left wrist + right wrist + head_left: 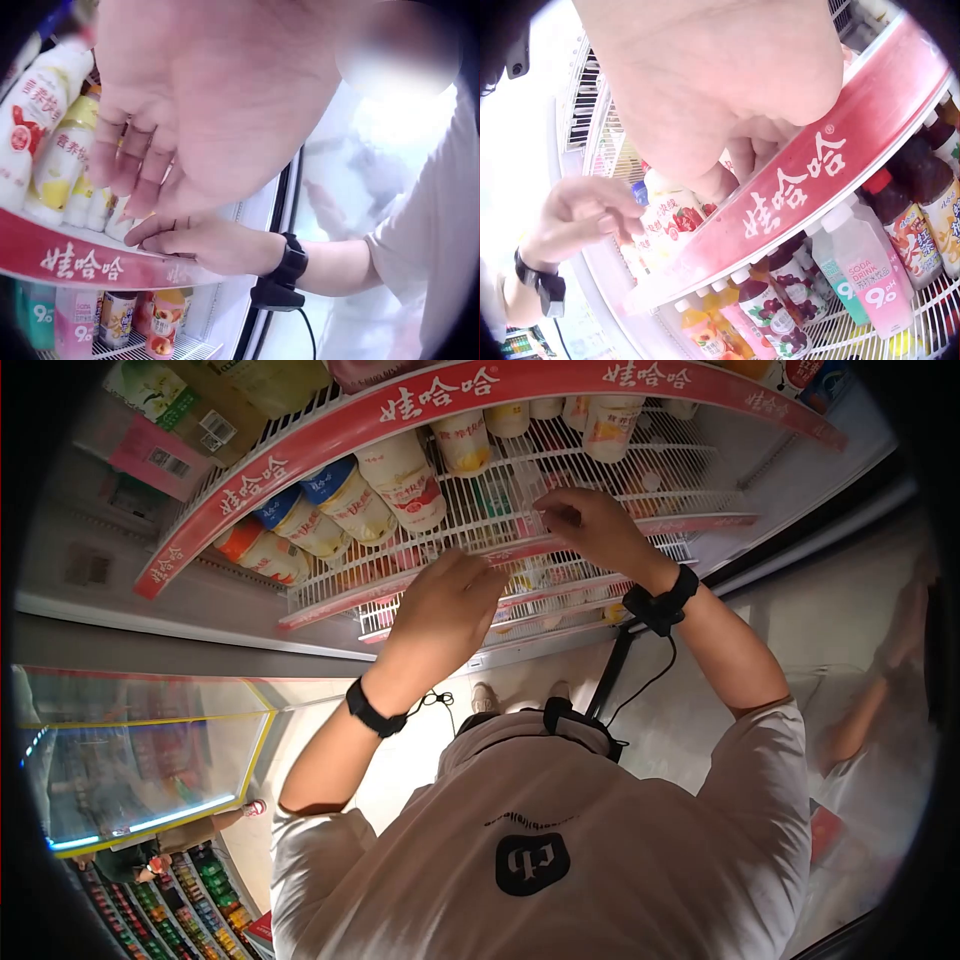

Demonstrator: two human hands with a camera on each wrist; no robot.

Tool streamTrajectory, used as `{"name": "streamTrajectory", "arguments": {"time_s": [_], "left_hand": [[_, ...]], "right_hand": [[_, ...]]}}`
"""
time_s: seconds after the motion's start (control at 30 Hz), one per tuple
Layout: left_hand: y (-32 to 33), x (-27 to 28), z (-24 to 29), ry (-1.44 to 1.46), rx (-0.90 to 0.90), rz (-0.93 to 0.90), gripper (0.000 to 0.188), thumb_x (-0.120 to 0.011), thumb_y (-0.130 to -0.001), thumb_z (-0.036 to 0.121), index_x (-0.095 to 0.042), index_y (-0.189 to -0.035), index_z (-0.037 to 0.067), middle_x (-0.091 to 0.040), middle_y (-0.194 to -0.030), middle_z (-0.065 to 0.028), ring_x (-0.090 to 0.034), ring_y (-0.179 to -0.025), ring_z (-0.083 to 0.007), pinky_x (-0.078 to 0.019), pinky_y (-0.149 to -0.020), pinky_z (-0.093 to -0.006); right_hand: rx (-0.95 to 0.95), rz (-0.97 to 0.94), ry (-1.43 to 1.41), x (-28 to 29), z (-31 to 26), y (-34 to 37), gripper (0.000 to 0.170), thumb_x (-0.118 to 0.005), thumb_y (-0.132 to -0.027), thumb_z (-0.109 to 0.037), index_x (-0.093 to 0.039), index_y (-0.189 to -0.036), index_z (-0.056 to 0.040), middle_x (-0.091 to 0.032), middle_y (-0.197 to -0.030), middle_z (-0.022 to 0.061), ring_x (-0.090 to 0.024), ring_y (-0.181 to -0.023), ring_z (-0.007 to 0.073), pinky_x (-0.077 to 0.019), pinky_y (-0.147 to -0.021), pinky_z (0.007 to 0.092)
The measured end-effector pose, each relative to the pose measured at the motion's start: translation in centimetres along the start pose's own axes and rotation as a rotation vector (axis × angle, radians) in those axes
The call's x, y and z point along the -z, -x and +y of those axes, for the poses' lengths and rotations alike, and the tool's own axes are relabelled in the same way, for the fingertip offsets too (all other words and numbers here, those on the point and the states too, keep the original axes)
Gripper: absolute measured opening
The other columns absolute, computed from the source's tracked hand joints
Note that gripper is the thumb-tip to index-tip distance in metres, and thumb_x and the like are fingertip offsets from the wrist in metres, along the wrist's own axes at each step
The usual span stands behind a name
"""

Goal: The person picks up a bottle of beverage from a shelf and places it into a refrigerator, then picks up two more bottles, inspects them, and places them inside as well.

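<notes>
1. While both your hands sit at the front edge of the shelf [877,97], the step in hand looks like handling its bottles; settle on one bottle before you close your fingers.

2. Find the white bottle [405,485] behind that edge, left of the middle. The yellow bottle [462,442] stands just right of it and farther back; two blue-capped bottles [352,505] and an orange-capped one [262,550] lead toward the left end.

3. Clear the raised strip along the front edge first: lift a bottle's base above it before drawing it forward, since a low pull would probably catch.

4. Grip around the body, below the cap, and keep the bottle upright; its neighbours stand close and could topple if you drag sideways.

5. Mind the soda bottle [874,277] on the shelf below, should anything slip over the edge.

6. Your left hand [450,605] reaches up and inward, back toward your face, its fingers loosely bent, close together and holding nothing.

7. Your right hand [592,530] bends in from the right, forearm slanting up, fingers loosely curled with a narrow gap to the thumb. No bottle shows in it; whether its fingertips touch the strip, you cannot tell.
</notes>
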State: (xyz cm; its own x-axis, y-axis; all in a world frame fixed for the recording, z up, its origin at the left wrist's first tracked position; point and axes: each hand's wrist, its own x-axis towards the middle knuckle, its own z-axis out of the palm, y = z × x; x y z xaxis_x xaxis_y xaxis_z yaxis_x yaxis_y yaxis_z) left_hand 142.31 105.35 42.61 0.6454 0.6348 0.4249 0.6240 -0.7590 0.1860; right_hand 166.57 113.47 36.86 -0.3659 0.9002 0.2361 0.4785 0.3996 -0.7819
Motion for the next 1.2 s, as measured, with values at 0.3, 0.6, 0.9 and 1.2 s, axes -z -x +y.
{"name": "streamTrajectory", "arguments": {"time_s": [0.3, 0.6, 0.9, 1.2], "left_hand": [[26.2, -13.5, -1.1, 0.229, 0.672, -0.291, 0.013, -0.059, -0.086, 0.011, -0.064, -0.078, 0.003, -0.062, -0.077, -0.0143, -0.059, -0.081, -0.0338, -0.0496, -0.074, -0.0429], [55.0, -17.0, 12.6, 0.575, 1.881, -0.320, 0.025, -0.069, -0.071, 0.025, -0.070, -0.075, 0.001, -0.069, -0.067, -0.0104, -0.066, -0.061, -0.0199, -0.0542, -0.062, -0.0341], [57.7, -16.8, 13.8, 0.719, 2.035, 0.017, 0.013, -0.067, -0.077, 0.011, -0.063, -0.072, 0.000, -0.062, -0.060, -0.0064, -0.058, -0.048, -0.0135, -0.0473, -0.046, -0.0286], [76.6, -11.5, 3.3, 0.737, 1.941, 0.089, 0.018, -0.057, -0.087, 0.014, -0.062, -0.075, 0.001, -0.056, -0.060, -0.0040, -0.052, -0.047, -0.0130, -0.0454, -0.043, -0.0284]], "right_hand": [[-0.020, -0.012, 0.000, 0.1, -0.4, -0.1, 0.022, -0.061, -0.091, -0.014, -0.067, -0.108, -0.0020, -0.068, -0.087, 0.0119, -0.065, -0.075, 0.0197, -0.0508, -0.070, 0.0318], [-0.048, -0.087, -0.034, -0.2, -0.7, -0.5, 0.020, -0.063, -0.090, -0.011, -0.067, -0.107, -0.0009, -0.068, -0.091, 0.0130, -0.065, -0.076, 0.0203, -0.0504, -0.069, 0.0307], [0.273, -0.264, 0.039, -8.5, -12.3, 4.5, 0.016, -0.063, -0.086, -0.003, -0.066, -0.102, -0.0039, -0.066, -0.089, 0.0092, -0.060, -0.086, 0.0274, -0.0456, -0.080, 0.0374], [0.254, -0.637, -0.093, -28.9, -23.5, 9.3, 0.020, -0.061, -0.089, -0.015, -0.066, -0.107, -0.0076, -0.066, -0.091, 0.0049, -0.059, -0.093, 0.0248, -0.0434, -0.090, 0.0395]]}}
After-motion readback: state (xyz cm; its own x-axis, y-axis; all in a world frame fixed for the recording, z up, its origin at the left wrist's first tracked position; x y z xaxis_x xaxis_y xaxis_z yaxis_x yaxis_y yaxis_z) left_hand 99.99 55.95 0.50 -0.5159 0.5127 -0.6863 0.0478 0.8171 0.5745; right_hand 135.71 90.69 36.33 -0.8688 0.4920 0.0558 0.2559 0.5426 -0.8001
